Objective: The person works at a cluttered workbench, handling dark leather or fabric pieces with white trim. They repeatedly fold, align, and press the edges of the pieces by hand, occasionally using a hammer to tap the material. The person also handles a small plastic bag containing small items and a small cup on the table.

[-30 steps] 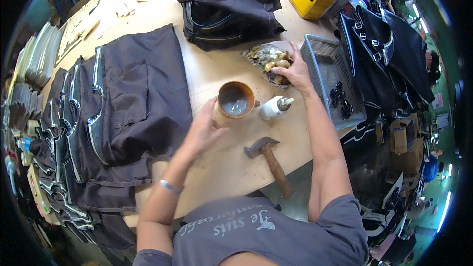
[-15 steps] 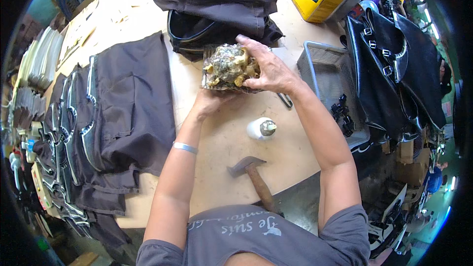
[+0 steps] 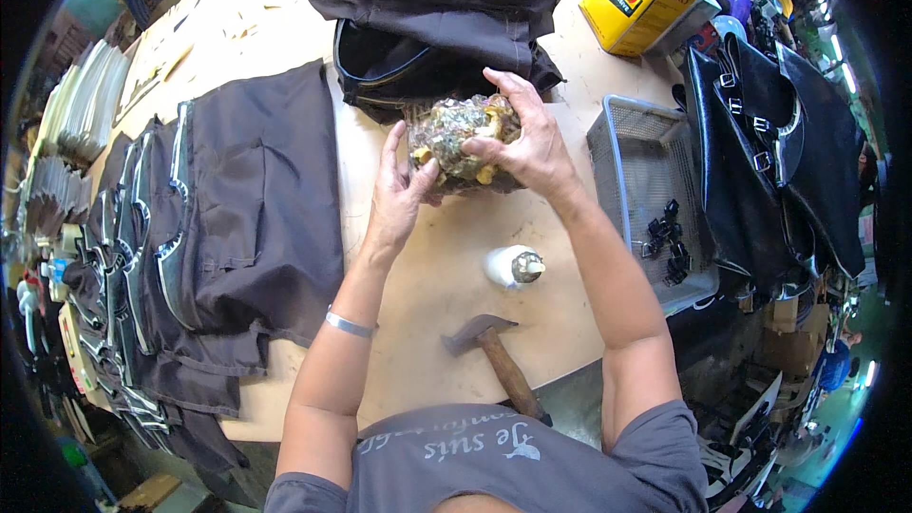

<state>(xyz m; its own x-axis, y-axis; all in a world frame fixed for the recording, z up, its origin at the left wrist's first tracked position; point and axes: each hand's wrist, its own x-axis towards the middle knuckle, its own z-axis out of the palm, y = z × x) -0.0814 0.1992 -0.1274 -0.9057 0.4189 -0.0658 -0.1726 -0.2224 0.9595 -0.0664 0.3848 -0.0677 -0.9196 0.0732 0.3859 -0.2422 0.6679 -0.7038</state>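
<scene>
The right hand (image 3: 532,147) is clamped on a crusty, yellow-and-grey lump (image 3: 458,138), thumb across its near face; the left hand (image 3: 394,195) is cupped at the lump's left side, though whether it grips cannot be told. The lump sits between the hands over the bench (image 3: 560,323), just before a dark fabric bag (image 3: 446,14). Nearer the person, a white bottle (image 3: 505,268) stands beyond a wooden-handled hammer (image 3: 508,370). Dark fabric pieces (image 3: 266,161) lie to the left; a grey mesh basket (image 3: 610,166) with small black parts (image 3: 667,239) sits to the right.

clump (image 3: 456,133) behind bottle (image 3: 511,267), hammer (image 3: 498,357) before, basket (image 3: 655,163) right
</scene>
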